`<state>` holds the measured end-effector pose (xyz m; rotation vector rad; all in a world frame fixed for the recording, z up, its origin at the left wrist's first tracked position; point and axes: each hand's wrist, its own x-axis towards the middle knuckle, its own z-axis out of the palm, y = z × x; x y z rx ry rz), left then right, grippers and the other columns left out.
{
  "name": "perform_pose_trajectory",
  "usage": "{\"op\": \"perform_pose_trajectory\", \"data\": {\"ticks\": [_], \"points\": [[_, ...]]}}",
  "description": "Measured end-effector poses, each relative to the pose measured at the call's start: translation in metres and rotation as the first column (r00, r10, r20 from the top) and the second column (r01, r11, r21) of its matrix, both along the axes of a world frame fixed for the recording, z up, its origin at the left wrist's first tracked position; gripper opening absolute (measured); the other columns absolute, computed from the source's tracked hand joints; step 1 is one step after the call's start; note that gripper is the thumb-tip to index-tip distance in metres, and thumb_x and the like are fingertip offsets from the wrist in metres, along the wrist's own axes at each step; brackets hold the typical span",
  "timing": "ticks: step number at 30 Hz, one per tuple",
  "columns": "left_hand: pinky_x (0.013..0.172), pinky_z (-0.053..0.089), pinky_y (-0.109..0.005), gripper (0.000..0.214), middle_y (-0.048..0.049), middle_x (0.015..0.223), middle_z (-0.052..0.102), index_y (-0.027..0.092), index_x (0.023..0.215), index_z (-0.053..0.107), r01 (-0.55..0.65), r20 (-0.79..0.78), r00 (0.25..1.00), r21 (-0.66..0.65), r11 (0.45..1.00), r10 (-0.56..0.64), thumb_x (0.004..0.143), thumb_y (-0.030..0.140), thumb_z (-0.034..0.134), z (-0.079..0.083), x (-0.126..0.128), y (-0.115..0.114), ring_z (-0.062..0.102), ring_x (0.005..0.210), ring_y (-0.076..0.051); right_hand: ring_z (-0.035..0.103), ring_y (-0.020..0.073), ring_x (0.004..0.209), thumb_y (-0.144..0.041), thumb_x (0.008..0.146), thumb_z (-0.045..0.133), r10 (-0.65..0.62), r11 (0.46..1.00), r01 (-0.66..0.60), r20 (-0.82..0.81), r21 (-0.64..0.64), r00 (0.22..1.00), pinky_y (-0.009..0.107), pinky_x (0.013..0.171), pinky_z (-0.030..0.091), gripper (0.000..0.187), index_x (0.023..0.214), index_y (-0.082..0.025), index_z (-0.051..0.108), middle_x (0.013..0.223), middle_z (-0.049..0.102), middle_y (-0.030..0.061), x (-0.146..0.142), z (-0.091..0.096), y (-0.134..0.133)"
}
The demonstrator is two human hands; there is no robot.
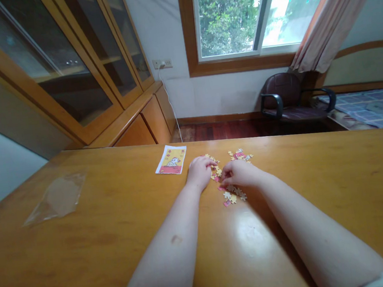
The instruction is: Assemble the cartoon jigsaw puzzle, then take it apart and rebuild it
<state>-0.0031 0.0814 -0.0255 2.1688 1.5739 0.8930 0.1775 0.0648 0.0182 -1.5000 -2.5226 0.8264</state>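
Note:
My left hand (200,170) rests on the table with its fingers stretched loosely over a cluster of yellow and pink jigsaw puzzle pieces (218,171). Opposite it, my right hand (241,173) has its fingers curled and pinched together beside a small pink puzzle piece (221,188); the fingertips seem to hold it. Loose white, yellow and grey-backed puzzle pieces (233,198) lie just below the right hand. Behind that hand is another small pile of pieces (240,155). A picture card (171,160) with a white cartoon animal on yellow and pink lies left of my left hand.
A clear plastic bag (59,195) lies flat on the left of the wooden table (120,243). Past the table's far edge stand a glass-door cabinet (133,118) and a dark office chair (282,91). A white cord (170,100) hangs from the wall socket.

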Motion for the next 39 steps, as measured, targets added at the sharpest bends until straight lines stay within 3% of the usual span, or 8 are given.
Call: {"op": "perform_pose_trajectory", "data": {"ticks": [6, 13, 17, 20, 27, 30, 35, 39], "points": [[0.096, 0.044, -0.032, 0.036, -0.0001, 0.095, 0.072, 0.024, 0.081, 0.075, 0.005, 0.008, 1.000, 0.013, 1.000, -0.006, 0.071, 0.003, 0.047, 0.000, 0.000, 0.000, 0.059, 0.098, -0.018, 0.061, 0.0135, 0.066, -0.025, 0.071, 0.068, 0.037, 0.999, -0.037, 0.032, -0.005, 0.999, 0.021, 0.059, 0.039, 0.007, 0.074, -0.023, 0.073, 0.073, 0.071, -0.0007, -0.005, -0.011, 0.001], [0.094, 0.045, -0.033, 0.035, -0.0005, 0.094, 0.072, 0.024, 0.079, 0.075, -0.003, 0.026, 1.000, -0.001, 1.000, 0.003, 0.071, 0.003, 0.048, 0.004, 0.002, -0.001, 0.059, 0.097, -0.018, 0.063, 0.0173, 0.075, -0.025, 0.075, 0.064, -0.306, 0.942, 0.286, 0.102, 0.177, 0.946, 0.024, 0.061, 0.040, 0.013, 0.083, -0.021, 0.074, 0.085, 0.072, 0.0067, 0.024, -0.014, 0.021], [0.094, 0.045, -0.033, 0.035, -0.0010, 0.092, 0.072, 0.022, 0.079, 0.075, 0.003, 0.010, 1.000, 0.003, 1.000, -0.003, 0.070, 0.002, 0.048, 0.003, 0.002, 0.000, 0.060, 0.095, -0.018, 0.062, 0.0153, 0.069, -0.031, 0.067, 0.072, -0.105, 0.994, 0.106, 0.024, -0.036, 0.994, 0.022, 0.059, 0.042, 0.016, 0.079, -0.021, 0.072, 0.075, 0.070, 0.0018, 0.026, -0.009, 0.017], [0.095, 0.044, -0.032, 0.036, -0.0001, 0.093, 0.072, 0.023, 0.080, 0.075, 0.010, 0.004, 1.000, 0.017, 1.000, -0.011, 0.070, 0.002, 0.047, 0.002, 0.001, 0.000, 0.060, 0.096, -0.017, 0.061, 0.0142, 0.066, -0.028, 0.058, 0.076, 0.013, 0.985, -0.010, 0.018, -0.172, 1.000, 0.021, 0.058, 0.042, 0.022, 0.079, -0.022, 0.072, 0.073, 0.070, -0.0009, 0.019, -0.005, 0.010], [0.093, 0.045, -0.032, 0.036, -0.0002, 0.092, 0.072, 0.023, 0.079, 0.075, 0.006, 0.020, 1.000, 0.032, 0.999, -0.007, 0.070, 0.002, 0.047, 0.000, 0.001, -0.001, 0.059, 0.096, -0.018, 0.061, 0.0136, 0.063, -0.023, 0.063, 0.070, -0.021, 0.982, 0.020, -0.001, -0.189, 1.000, 0.021, 0.057, 0.041, 0.011, 0.073, -0.021, 0.073, 0.067, 0.070, -0.0013, 0.013, -0.004, 0.007], [0.094, 0.044, -0.032, 0.036, 0.0004, 0.093, 0.072, 0.024, 0.079, 0.075, 0.007, 0.019, 1.000, 0.015, 1.000, -0.007, 0.071, 0.002, 0.047, 0.001, 0.001, 0.000, 0.060, 0.096, -0.017, 0.061, 0.0140, 0.064, -0.026, 0.067, 0.069, -0.095, 0.988, 0.091, -0.031, -0.129, 0.995, 0.021, 0.056, 0.041, 0.012, 0.075, -0.021, 0.074, 0.068, 0.071, 0.0002, 0.017, -0.006, 0.012], [0.094, 0.044, -0.032, 0.035, 0.0003, 0.093, 0.072, 0.024, 0.079, 0.075, 0.007, 0.026, 1.000, 0.016, 1.000, -0.008, 0.071, 0.003, 0.047, 0.001, 0.001, 0.000, 0.059, 0.096, -0.017, 0.061, 0.0157, 0.071, -0.030, 0.074, 0.065, -0.293, 0.951, 0.287, 0.032, 0.114, 0.956, 0.023, 0.061, 0.041, 0.014, 0.079, -0.022, 0.074, 0.079, 0.072, 0.0040, 0.023, -0.009, 0.019], [0.094, 0.044, -0.032, 0.036, -0.0003, 0.093, 0.072, 0.023, 0.080, 0.075, 0.006, 0.025, 1.000, 0.008, 1.000, -0.006, 0.071, 0.003, 0.046, 0.002, 0.001, -0.001, 0.059, 0.096, -0.018, 0.062, 0.0191, 0.080, -0.027, 0.076, 0.062, -0.302, 0.936, 0.257, 0.174, 0.240, 0.937, 0.025, 0.066, 0.042, 0.015, 0.080, -0.022, 0.075, 0.090, 0.070, 0.0083, 0.025, -0.009, 0.020]]}}
